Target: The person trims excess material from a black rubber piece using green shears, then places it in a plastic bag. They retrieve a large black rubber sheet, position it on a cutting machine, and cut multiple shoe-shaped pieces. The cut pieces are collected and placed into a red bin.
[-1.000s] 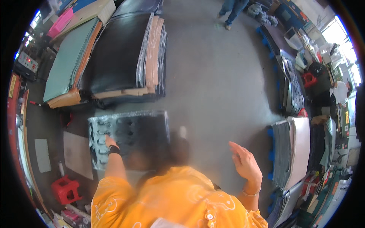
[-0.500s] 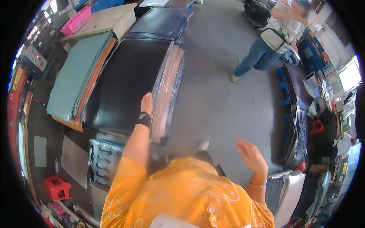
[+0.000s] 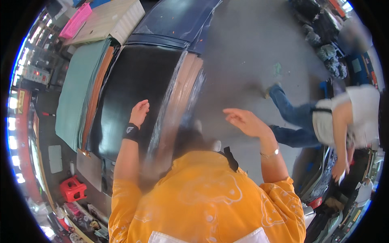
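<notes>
My left hand (image 3: pixel 139 113), a black band at its wrist, hangs over a stack of glossy black sheets (image 3: pixel 133 81). Its fingers are curled in, and nothing shows in them. My right hand (image 3: pixel 245 120) is held out above the grey floor with its fingers stretched and holds nothing; a bracelet circles that wrist. Beside the black stack, pinkish-tan sheets (image 3: pixel 178 97) lie with clear plastic film along their edge. Neither hand visibly touches a stack.
Green sheets (image 3: pixel 79 89) stand left of the black stack, dark blue sheets (image 3: pixel 172 20) beyond it. A pink basket (image 3: pixel 76 20) sits on a pale board pile at the far left. A red stool (image 3: pixel 73 188) is at lower left. On the right, another person (image 3: pixel 324 117) walks close by.
I have moved forward along the stacks. My right hand has risen and shifted left; my left hand has moved slightly left. The other person has come nearer, passing on my right.
</notes>
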A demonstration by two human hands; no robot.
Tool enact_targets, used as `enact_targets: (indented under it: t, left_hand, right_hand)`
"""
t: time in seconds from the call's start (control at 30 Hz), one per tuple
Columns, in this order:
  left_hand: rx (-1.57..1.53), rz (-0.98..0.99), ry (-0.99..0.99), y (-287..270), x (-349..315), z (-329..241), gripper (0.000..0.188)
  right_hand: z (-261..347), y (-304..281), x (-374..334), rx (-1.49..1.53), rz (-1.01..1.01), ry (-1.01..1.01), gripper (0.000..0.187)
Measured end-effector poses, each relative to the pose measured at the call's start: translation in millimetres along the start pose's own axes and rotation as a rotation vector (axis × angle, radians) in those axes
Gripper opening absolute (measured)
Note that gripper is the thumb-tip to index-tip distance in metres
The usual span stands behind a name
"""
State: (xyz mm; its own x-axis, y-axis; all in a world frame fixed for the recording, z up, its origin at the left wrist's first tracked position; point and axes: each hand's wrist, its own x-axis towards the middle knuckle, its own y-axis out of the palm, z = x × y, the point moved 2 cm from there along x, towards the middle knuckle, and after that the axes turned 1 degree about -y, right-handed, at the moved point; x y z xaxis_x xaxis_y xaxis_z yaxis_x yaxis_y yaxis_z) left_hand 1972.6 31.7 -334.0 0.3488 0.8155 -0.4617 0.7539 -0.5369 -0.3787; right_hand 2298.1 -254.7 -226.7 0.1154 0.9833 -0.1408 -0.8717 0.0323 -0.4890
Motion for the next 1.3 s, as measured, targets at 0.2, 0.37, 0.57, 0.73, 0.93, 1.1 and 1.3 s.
enact_targets:
  t: [0.2,0.37,0.57,0.73,0.93,1.1,1.3]
  left_hand:
    - [0.264,0.015,0.213,16,151,-79,0.041]
    - [0.614,0.222,0.29,67,267,-127,0.044]
    - [0.838,0.11,0.346,101,396,-126,0.043]
    - [0.834,-0.263,0.365,65,531,-79,0.036]
    - [0.972,-0.354,0.443,54,558,-41,0.028]
    - [1.039,-0.271,0.276,56,561,-45,0.03]
    - [0.966,-0.312,0.423,66,565,-62,0.032]
  right_hand:
    - [-85,13,187,0.508,0.04,0.237,0.036]
    - [-140,16,310,0.578,-0.086,0.294,0.038]
    - [-227,49,474,0.477,-0.229,0.408,0.05]
    - [-257,77,581,0.079,-0.109,0.547,0.063]
    - [-264,82,601,-0.226,-0.115,0.355,0.059]
    - [-252,49,644,-0.377,0.249,0.386,0.051]
    - [-244,34,637,-0.326,0.249,0.274,0.04]
